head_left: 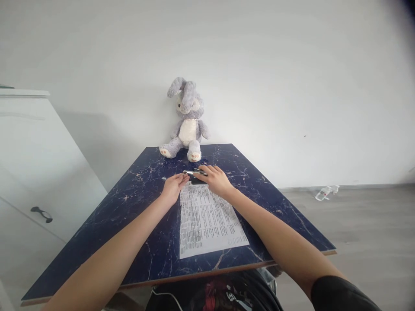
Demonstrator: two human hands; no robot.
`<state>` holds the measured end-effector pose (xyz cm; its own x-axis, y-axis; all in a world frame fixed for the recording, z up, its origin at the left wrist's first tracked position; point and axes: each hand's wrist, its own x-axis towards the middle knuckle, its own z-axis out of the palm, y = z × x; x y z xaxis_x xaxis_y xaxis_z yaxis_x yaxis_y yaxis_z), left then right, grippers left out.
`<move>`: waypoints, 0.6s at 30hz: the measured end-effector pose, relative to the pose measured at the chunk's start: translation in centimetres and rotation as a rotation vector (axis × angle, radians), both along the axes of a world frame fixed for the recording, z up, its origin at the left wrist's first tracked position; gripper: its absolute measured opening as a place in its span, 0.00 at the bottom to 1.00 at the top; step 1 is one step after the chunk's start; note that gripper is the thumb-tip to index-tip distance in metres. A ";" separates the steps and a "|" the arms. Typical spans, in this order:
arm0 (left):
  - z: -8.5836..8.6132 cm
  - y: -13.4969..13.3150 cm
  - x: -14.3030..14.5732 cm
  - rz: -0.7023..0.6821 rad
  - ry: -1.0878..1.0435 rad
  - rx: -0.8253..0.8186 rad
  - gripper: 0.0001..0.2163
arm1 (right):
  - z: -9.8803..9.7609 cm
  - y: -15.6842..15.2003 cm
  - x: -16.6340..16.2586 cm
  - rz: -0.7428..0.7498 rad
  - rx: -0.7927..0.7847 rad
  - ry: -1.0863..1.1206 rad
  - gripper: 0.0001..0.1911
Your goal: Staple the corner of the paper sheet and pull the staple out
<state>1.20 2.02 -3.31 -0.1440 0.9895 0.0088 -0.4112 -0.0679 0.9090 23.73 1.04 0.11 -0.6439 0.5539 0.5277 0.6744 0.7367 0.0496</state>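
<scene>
A printed sheet of paper [207, 222] lies on the dark blue marbled table [136, 194]. At its far edge sits a silver and black stapler [193, 173]. My right hand [215, 179] rests on top of the stapler with its fingers curled over it. Fingers together and lying flat, my left hand [173, 186] presses on the sheet's far left corner, its fingertips almost touching the stapler's left end.
A grey and white plush rabbit [187, 123] sits at the table's far edge against the white wall. A white cabinet [29, 164] with a dark handle stands on the left. A crumpled plastic bottle [326, 192] lies on the grey floor at the right.
</scene>
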 end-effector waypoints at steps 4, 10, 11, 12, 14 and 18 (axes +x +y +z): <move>0.5 -0.5 -0.5 0.212 0.226 0.163 0.10 | -0.7 1.4 0.9 0.079 -0.475 0.187 0.20; 2.2 -2.4 0.1 0.165 0.728 0.497 0.13 | -0.3 1.7 1.6 0.301 -0.645 0.268 0.24; 2.3 -2.8 0.4 0.105 0.775 0.537 0.13 | 0.0 1.4 1.5 0.336 -0.610 0.343 0.28; 2.5 -3.2 0.7 0.041 0.808 0.576 0.13 | 0.3 1.2 1.3 0.367 -0.575 0.413 0.30; 2.6 -3.9 1.2 -0.079 0.836 0.627 0.14 | 0.7 0.7 1.0 0.422 -0.525 0.493 0.29; 2.7 -4.6 1.8 -0.172 0.802 0.608 0.15 | 0.9 0.1 0.5 0.486 -0.473 0.529 0.24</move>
<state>2.99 -2.59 -0.58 0.2690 0.7921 0.5479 0.2556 -0.6071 0.7524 24.26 1.16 0.97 -0.6008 0.5180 0.6088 0.1266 0.8137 -0.5674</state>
